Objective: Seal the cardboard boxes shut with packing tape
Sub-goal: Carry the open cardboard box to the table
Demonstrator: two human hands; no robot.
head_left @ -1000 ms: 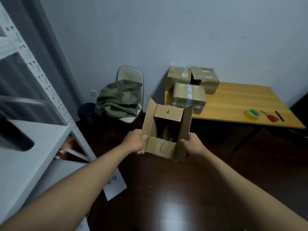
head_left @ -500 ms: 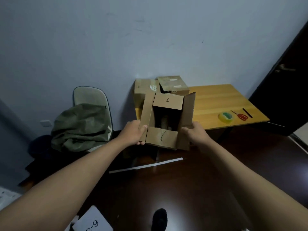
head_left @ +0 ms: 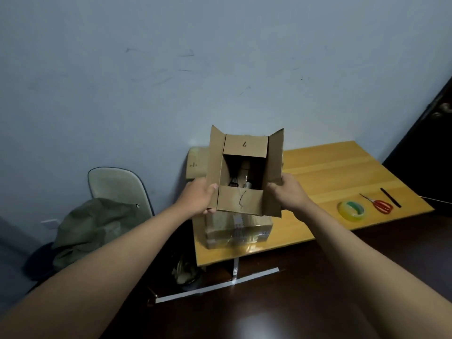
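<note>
I carry an open cardboard box (head_left: 241,203) with all flaps up and a "7" on its far flap; small items lie inside. My left hand (head_left: 198,198) grips its left side and my right hand (head_left: 288,194) grips its right side. The box hangs in the air above a taped box (head_left: 238,231) that sits on the wooden table (head_left: 337,172). A roll of clear tape (head_left: 351,210) lies on the table's right part, well to the right of my right hand.
Red-handled scissors (head_left: 379,205) and a black pen (head_left: 390,197) lie beside the tape. Another box (head_left: 197,163) stands at the table's back left. A chair (head_left: 115,185) draped with green cloth (head_left: 97,226) stands left of the table. A dark door (head_left: 430,143) is at far right.
I have turned right and moved closer to the table with the box in both hands; the box now hangs over the table's left part. The white shelf has left the view.
</note>
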